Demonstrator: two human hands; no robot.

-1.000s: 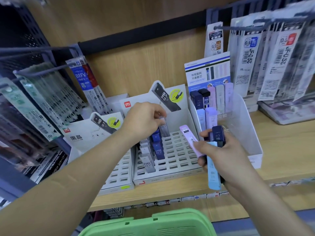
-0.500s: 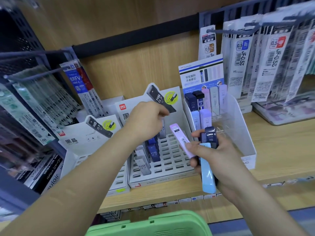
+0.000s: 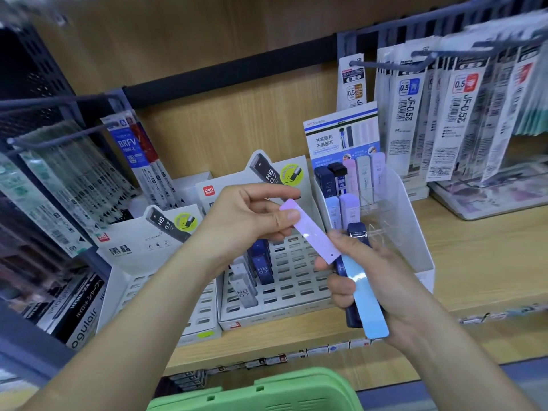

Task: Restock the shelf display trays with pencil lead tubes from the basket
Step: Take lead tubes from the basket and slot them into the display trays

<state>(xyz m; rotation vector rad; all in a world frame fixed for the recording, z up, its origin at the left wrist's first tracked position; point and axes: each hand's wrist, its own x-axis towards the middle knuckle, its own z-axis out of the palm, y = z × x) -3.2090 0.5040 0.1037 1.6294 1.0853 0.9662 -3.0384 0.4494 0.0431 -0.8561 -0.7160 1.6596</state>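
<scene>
The left hand [image 3: 249, 215] pinched the flat lilac plastic lead tube [image 3: 308, 232] by its upper end; it looked light, stiff and slick. The right hand [image 3: 382, 280] gripped a pale-blue tube [image 3: 369, 304] and a navy tube [image 3: 353, 317].

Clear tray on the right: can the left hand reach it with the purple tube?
Probably yes. The left hand pinches the flat lilac tube near the clear plastic tray, whose top is open. The right hand, gripping a light blue tube and a dark blue tube, sits in front.

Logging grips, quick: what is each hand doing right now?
Left hand: pinches the lilac tube by its upper end.
Right hand: holds the blue tube and navy tube.
</scene>
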